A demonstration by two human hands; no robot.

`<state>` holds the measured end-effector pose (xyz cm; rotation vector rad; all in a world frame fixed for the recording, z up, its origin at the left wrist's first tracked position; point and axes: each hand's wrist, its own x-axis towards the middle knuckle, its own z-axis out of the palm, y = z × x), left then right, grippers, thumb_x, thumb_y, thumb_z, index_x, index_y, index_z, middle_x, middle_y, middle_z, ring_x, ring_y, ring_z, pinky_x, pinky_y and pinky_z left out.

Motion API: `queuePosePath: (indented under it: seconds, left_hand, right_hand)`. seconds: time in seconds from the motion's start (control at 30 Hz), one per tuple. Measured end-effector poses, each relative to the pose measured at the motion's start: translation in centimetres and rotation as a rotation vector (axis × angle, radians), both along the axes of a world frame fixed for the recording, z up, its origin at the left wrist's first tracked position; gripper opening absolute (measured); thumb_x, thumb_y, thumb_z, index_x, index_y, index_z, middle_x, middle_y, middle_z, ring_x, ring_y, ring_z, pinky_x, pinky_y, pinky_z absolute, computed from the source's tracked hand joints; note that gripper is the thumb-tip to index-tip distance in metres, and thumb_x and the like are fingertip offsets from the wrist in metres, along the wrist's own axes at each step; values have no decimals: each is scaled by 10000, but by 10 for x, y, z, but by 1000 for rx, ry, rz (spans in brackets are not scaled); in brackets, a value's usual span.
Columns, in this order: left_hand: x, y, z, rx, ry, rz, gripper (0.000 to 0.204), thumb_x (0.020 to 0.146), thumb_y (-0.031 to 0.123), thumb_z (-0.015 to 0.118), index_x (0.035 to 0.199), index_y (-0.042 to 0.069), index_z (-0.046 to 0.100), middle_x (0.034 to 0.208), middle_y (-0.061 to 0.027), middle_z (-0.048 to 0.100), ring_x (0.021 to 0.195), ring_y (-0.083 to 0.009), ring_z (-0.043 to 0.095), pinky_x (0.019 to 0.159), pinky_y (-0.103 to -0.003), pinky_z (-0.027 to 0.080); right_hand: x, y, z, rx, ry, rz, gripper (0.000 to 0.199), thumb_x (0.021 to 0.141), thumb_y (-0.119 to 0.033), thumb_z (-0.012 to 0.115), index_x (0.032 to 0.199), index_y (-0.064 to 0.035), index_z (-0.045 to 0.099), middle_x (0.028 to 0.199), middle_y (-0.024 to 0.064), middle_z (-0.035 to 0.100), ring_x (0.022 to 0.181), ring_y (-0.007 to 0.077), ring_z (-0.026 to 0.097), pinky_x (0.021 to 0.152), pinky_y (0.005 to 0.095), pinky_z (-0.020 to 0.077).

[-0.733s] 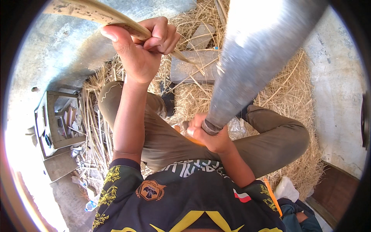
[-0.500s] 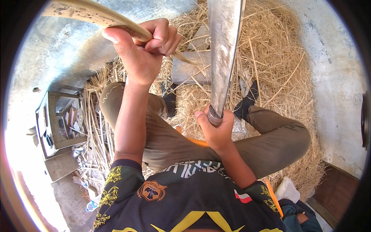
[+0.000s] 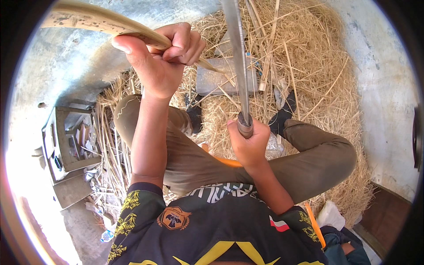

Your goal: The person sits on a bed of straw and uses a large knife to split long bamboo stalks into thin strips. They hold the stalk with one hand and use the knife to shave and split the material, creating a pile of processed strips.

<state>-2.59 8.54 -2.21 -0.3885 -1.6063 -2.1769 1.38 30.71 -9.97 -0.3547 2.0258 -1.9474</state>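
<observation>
Slanting from the dark upper-left rim, where its far end is cut off, a bamboo strip [image 3: 95, 23] passes through the left hand [image 3: 165, 62], whose curled grip hides part of it. The right hand [image 3: 249, 143] clasps a long-bladed knife [image 3: 239, 57], seen nearly edge-on, its tip cropped above and its handle mostly concealed. Beyond, straw-like shavings [image 3: 316, 57] surround a greyish block [image 3: 211, 84] partly behind the knife.

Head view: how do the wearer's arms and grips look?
Short dark sleeves: left sleeve and right sleeve both carry yellow floral patterning. Below them, left forearm and right forearm are bare. Left grip and right grip are gloveless; no watch or cables visible.
</observation>
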Motion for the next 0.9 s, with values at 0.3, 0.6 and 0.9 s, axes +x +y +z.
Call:
queuePosePath:
  seconds: [0.3,0.6,0.9]
  left_hand:
    - [2,3,3,-22,-43,59,899,664,1036,160,608,141,227,584,42,218,565,-124,190,535,-306,155]
    - [0,3,-3,54,0,30,900,666,1033,129,610,140,221,597,44,209,553,-113,181,521,-299,142]
    - [-1,-6,2,-76,-9,115,833,748,985,201,615,164,240,564,61,202,549,-109,153,522,-295,139]
  right_hand:
    - [0,-5,-3,86,229,-55,284,867,-23,684,644,-21,508,532,-39,448,528,17,375,465,257,291]
    - [-2,-1,-4,109,284,-19,222,820,-19,710,680,-14,536,532,1,460,520,35,400,476,261,325]
    - [-16,0,-15,165,120,-10,87,814,-61,714,806,6,659,564,33,540,531,58,480,513,276,408]
